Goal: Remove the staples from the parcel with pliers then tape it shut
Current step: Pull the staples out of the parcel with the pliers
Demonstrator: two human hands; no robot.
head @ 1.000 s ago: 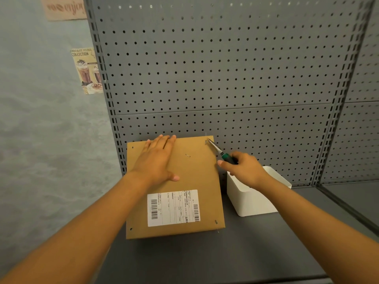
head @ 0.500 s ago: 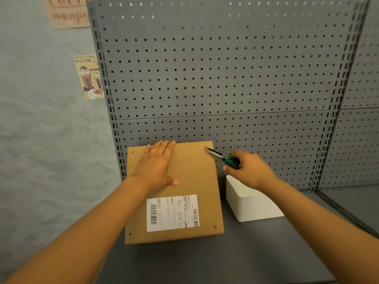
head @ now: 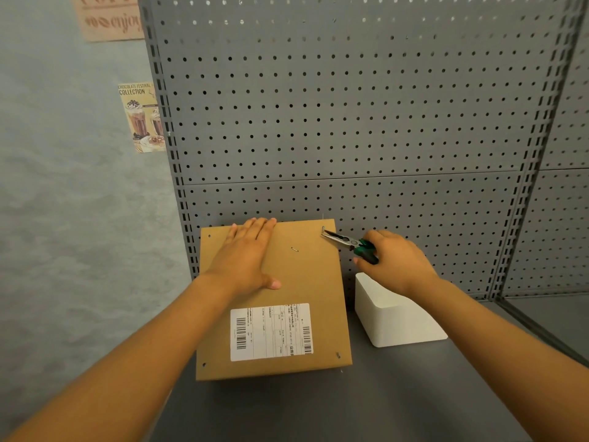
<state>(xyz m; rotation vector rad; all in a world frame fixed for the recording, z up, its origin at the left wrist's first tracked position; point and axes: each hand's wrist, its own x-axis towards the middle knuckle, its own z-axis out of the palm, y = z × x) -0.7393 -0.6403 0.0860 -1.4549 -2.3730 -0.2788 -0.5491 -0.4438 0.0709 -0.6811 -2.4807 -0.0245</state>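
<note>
Parcel [head: 280,298]: lying flat at the shelf's [head: 318,409] back-left, long axis running front to back, far edge touching the pegboard [head: 350,122]. Left hand [head: 245,260]: fingers straight, pressing flat on the parcel. Right hand [head: 393,261]: gripping green-handled pliers [head: 349,244], tips pointing left at the parcel's far-right corner, seemingly biting a staple [head: 323,230]. White bin [head: 398,317]: just beside the parcel's right edge, partly hidden by the wrist.

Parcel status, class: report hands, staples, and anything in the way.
Left hand flat on cardboard parcel. Right hand grips green-handled pliers, tips at far-right corner staple. Centre staple still in. White bin beside parcel, clear.
</note>
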